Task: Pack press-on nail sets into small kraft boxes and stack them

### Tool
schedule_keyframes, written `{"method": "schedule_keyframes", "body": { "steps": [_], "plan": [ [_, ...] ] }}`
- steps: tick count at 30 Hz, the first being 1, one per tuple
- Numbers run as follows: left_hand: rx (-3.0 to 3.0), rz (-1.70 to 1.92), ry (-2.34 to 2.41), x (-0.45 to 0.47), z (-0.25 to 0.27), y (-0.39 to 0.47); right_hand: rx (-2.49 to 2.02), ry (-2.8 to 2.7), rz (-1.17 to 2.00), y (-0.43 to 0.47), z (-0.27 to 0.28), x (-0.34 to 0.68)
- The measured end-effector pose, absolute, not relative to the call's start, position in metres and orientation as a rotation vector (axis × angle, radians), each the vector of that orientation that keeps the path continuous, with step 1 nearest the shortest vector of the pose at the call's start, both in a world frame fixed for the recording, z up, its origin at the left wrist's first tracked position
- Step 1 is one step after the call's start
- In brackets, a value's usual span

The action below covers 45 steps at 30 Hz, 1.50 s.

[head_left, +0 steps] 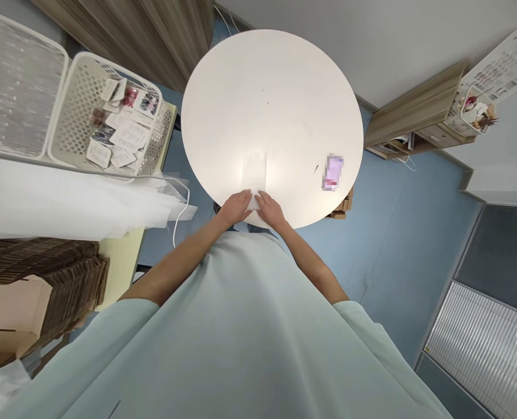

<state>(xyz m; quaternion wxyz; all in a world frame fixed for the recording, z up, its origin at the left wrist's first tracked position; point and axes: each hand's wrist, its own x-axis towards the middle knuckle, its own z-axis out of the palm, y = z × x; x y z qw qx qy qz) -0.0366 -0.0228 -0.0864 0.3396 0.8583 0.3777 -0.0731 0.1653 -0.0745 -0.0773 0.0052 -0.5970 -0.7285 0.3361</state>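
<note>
A thin white, slightly see-through sheet (254,169) lies lengthwise on the round white table (271,75), close to the edge by my body. My left hand (236,208) is on the left side of its near end, fingers above and thumb lower down, gripping it. From the other side my right hand (271,209) grips the same end, its fingertips close to those of the left. Between the hands a bit of the white sheet shows, perhaps folded over. The undersides of both hands are hidden.
A blurred-out purple rectangular thing (332,172) lies at the table's right. To the left are a white basket (79,105) of small cards and packets, a stack of white sheets (66,198) and flattened cardboard boxes (75,279). A wooden cabinet (415,119) stands at the right wall.
</note>
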Motion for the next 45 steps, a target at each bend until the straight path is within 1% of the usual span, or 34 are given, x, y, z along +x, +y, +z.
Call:
{"method": "schedule_keyframes", "body": {
  "steps": [5, 9, 16, 21, 28, 31, 34, 38, 40, 45],
  "plan": [
    [2.174, -0.231, 0.959, -0.053, -0.084, -0.045, -1.816, -2.318, 1.092, -0.103, -0.078, 0.166],
    [2.048, -0.206, 1.069, -0.054, -0.086, -0.041, -1.848, -2.196, 1.152, -0.103, -0.076, 0.169],
    [1.790, -0.083, 1.287, -0.046, -0.085, -0.011, -1.978, -1.858, 1.231, -0.086, -0.066, 0.172],
    [1.651, -0.198, 1.479, -0.035, -0.088, 0.011, -2.158, -1.594, 1.232, -0.062, -0.073, 0.169],
    [1.639, -0.269, 1.574, -0.018, -0.083, 0.016, -2.371, -1.352, 1.204, -0.036, -0.086, 0.162],
    [1.632, -0.313, 1.629, -0.011, -0.077, 0.014, -2.397, -1.447, 1.090, -0.033, -0.084, 0.161],
    [1.747, -0.219, 1.683, -0.006, -0.076, 0.012, -2.253, -1.801, 0.959, -0.032, -0.080, 0.159],
    [2.085, -0.059, 1.383, -0.006, -0.081, 0.009, -2.032, -2.166, 0.957, -0.036, -0.076, 0.156],
    [2.138, -0.063, 1.245, -0.008, -0.083, 0.008, -2.021, -2.227, 0.964, -0.039, -0.075, 0.154],
    [2.129, -0.100, 1.129, -0.022, -0.080, 0.001, -2.049, -2.207, 0.957, -0.051, -0.073, 0.147]
  ]
}}
